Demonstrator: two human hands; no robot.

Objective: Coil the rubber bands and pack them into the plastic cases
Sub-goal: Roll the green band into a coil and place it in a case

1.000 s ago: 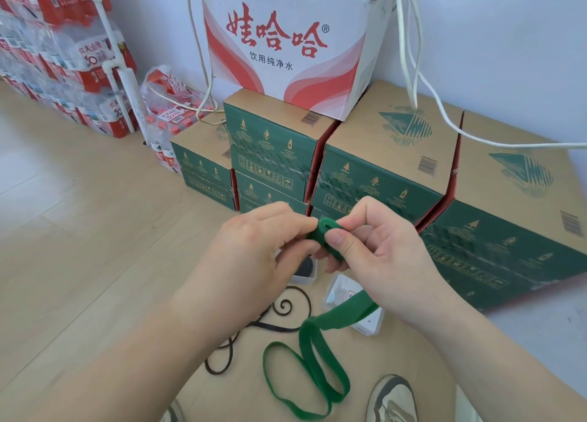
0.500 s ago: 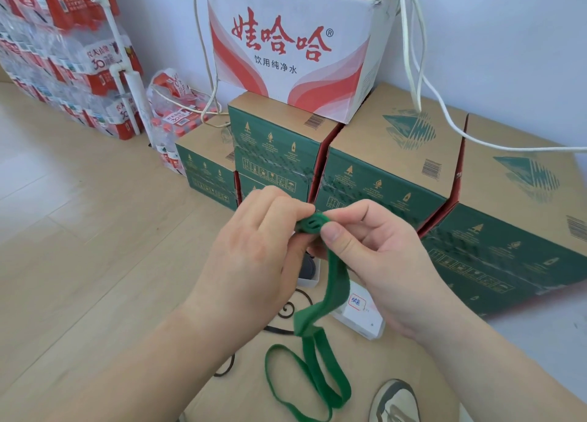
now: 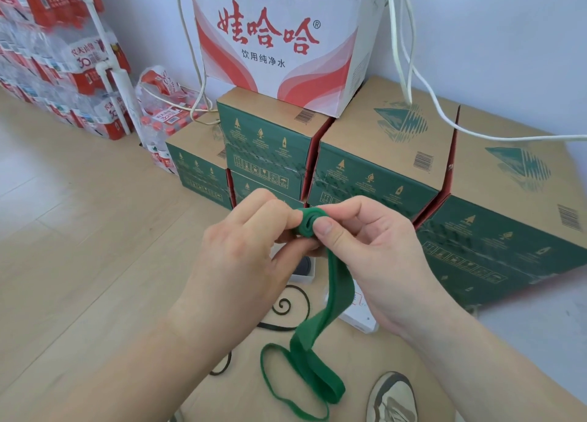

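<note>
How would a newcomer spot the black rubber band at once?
Find the stacked green cartons, then look down in front of them. The black rubber band lies loose there, one end curled into a spiral, far narrower than the wide green band beside it.

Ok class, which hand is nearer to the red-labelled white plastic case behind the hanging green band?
Right. The right hand is over the white plastic case, partly covering it; the left hand is off to its left. Both pinch the green band.

Green rubber band (image 3: pixel 340 282): upper end rolled into a small tight coil, remainder hanging to the floor. Black rubber band (image 3: pixel 282 307): floor, one end spiralled, beside plastic case (image 3: pixel 354 318).
</note>
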